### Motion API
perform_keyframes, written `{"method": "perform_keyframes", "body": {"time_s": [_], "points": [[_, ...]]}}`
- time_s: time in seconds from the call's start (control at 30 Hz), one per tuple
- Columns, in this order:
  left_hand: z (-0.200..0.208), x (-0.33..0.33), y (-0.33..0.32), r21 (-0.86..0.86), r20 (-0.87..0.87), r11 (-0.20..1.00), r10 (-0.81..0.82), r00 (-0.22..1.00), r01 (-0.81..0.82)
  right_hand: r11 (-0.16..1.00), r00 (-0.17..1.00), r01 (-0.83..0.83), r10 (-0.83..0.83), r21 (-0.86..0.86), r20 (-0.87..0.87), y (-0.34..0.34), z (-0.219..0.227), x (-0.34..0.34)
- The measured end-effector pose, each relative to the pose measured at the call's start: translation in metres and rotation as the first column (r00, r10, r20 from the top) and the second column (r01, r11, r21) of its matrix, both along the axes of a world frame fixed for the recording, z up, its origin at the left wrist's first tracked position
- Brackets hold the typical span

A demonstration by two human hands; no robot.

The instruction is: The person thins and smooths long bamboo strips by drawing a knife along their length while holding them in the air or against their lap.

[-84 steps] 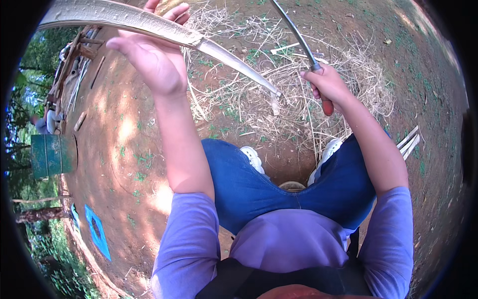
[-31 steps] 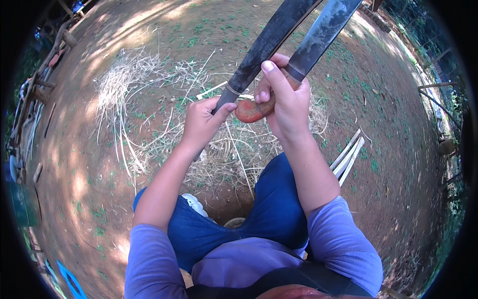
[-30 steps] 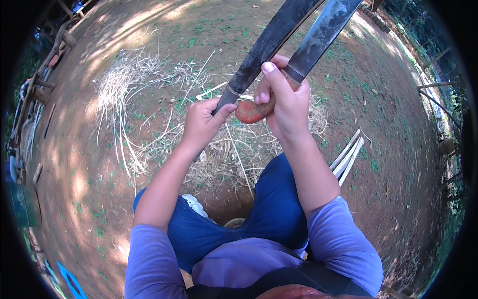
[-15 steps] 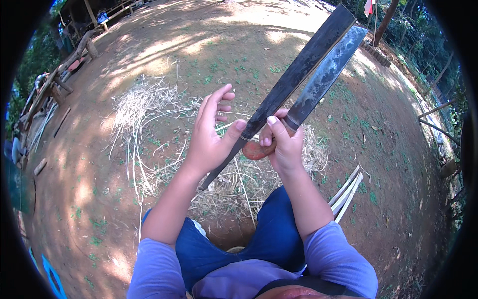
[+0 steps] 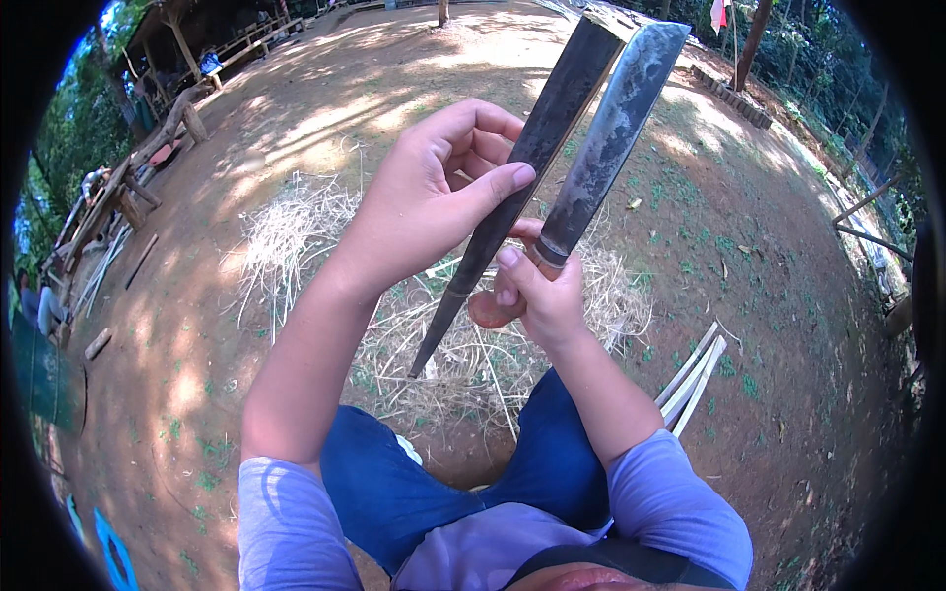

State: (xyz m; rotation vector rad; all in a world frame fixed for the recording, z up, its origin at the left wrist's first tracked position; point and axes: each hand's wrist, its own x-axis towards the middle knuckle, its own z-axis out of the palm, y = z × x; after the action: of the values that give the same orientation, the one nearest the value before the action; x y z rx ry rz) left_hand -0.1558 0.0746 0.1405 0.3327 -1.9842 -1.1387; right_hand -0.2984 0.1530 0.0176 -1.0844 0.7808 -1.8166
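My left hand (image 5: 424,192) grips a long, dark, tapering sheath (image 5: 557,113) around its middle, thumb on the near face and fingers behind. The sheath's wide end points up and away, and its narrow tip slants down toward my lap. Just right of it, my right hand (image 5: 554,303) is closed on the wooden handle of a machete (image 5: 613,128). The machete's broad, mottled grey blade lies outside the sheath, nearly parallel to it, and the two look close together near their upper ends. Below my right fingers shows the handle's rounded reddish butt.
Pale shavings (image 5: 296,227) lie heaped on the bare earth ahead, with more strips between my knees. Several split pale sticks (image 5: 690,379) rest beside my right knee. A log railing (image 5: 128,187) and a shelter stand at left; a post (image 5: 754,44) rises far right.
My left hand has risen and closed on the sheath from a loose, open-fingered pose. Sheath and machete have shifted a little left and tilted more upright.
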Motion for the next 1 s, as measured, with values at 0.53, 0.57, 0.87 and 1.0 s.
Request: {"method": "perform_keyframes", "body": {"time_s": [0.53, 0.57, 0.87, 1.0], "points": [[0.003, 0.025, 0.031, -0.062, 0.11, 0.997, -0.046, 0.993, 0.053, 0.999, 0.999, -0.043, 0.043, -0.016, 0.028, 0.015, 0.003, 0.006], [0.001, 0.025, 0.033, -0.063, 0.095, 0.997, -0.042, 0.995, 0.049, 0.998, 0.997, -0.064, 0.065, -0.02, 0.038, 0.015, 0.003, 0.005], [0.005, 0.035, 0.036, -0.045, 0.015, 0.997, 0.066, 0.998, -0.065, 0.999, 1.0, -0.014, 0.015, 0.053, -0.017, -0.002, 0.021, 0.026], [0.007, 0.059, 0.012, -0.141, -0.016, 0.963, 0.229, 0.973, -0.229, 0.988, 0.988, -0.022, 0.045, 0.154, -0.148, -0.018, 0.034, 0.029]]}}
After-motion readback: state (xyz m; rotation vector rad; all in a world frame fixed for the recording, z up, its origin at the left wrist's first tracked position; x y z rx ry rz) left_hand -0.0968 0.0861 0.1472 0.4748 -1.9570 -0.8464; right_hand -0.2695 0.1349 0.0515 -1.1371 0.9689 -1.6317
